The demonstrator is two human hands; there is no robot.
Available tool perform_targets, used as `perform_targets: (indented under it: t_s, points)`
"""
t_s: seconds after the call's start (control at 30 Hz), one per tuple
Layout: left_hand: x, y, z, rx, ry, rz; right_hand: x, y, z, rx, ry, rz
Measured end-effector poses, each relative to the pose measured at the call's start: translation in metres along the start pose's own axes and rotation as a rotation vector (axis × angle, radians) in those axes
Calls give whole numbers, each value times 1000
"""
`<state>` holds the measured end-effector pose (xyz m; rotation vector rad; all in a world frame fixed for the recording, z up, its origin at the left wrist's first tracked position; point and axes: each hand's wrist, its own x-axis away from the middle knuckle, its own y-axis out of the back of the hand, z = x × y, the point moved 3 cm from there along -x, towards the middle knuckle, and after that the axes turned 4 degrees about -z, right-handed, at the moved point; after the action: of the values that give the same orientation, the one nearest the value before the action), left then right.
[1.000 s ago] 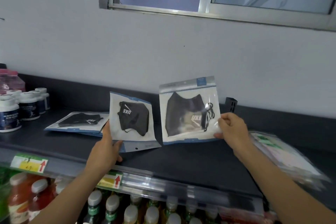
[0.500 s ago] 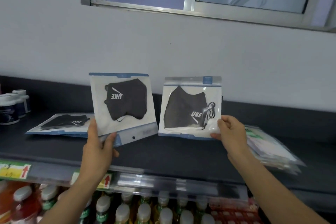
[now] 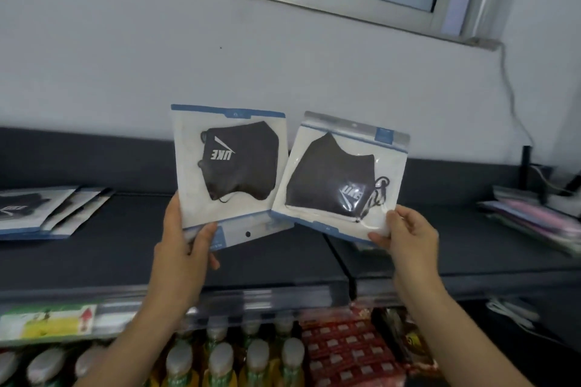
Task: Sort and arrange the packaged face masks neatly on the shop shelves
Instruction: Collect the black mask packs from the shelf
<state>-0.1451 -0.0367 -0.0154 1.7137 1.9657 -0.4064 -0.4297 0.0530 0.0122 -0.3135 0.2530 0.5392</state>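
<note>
1. Far left, flat on the dark grey shop shelf (image 3: 110, 254): overlapping white-and-blue packets of black masks (image 3: 28, 210), the row to match.
2. Centre left, above the shelf: clear plastic packet of a black logo mask (image 3: 232, 166), hang-hole end down, bottom corner pinched by thumb and fingers of the left hand (image 3: 182, 251); probably best turned upright first.
3. Touching it, tilted: second clear packet of a black mask (image 3: 339, 179), lower corner pinched by the right hand (image 3: 408, 242); level, then lay square.

The left hand (image 3: 179, 250) and right hand (image 3: 412, 239) are bare, with slender fingers. Both forearms are bare too, right down to the picture's lower edge.
</note>
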Motion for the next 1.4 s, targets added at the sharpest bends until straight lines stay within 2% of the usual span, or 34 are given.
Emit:
perform_targets:
  t_s: [0.23,0.5,0.77,1.03,1.2,1.4]
  points:
    - [20,-76,-36,30,-49,92,-38,83,-5,-13,-48,-118]
    - [47,-174,-82,37,-103,122,-113,187,-9,75,-56,-175]
    - [72,-255,-102,40,-74,127,-194,267,-21,176,-85,-214]
    - [73,-285,-121,32,-74,97,-263,272,-42,414,-210,-44]
    - [61,-293,-125,17,-101,121,-280,257,-43,519,-186,114]
    - [45,-310,-125,52,-116,153,-294,254,-42,750,-128,143]
